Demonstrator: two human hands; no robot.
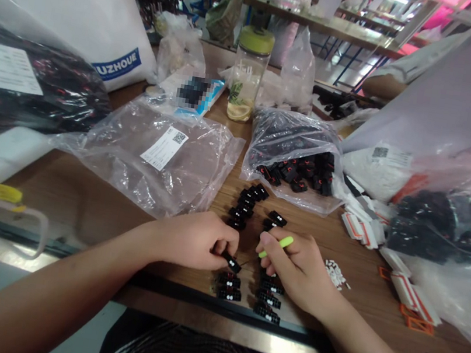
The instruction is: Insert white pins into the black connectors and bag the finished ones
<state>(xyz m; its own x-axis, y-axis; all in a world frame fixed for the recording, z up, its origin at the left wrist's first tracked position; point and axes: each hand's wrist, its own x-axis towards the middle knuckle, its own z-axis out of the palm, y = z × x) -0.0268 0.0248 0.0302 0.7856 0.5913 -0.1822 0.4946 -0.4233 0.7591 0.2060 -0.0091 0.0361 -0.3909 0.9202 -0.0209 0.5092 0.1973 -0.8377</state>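
Note:
My left hand point(201, 241) pinches a small black connector housing point(232, 263) that shows two white dots on top. In my right hand point(293, 262) is a thin tool with a yellow-green handle point(285, 242), its fine tip pointing at that housing; whether the two touch I cannot tell. More black housings stand in two columns on the table, the left one point(243, 207) running away from me and the right one point(269, 299) partly hidden under my right hand. Beside that hand lies a pile of tiny white plugs point(336, 274).
A clear bag of black housings point(307, 172) lies open beyond my hands. Left of it are a flat clear bag with a label point(191, 176) and a green-lidded bottle point(248, 75). White and orange strips point(414, 297) lie at right. Another person's arm point(384, 86) shows at upper right.

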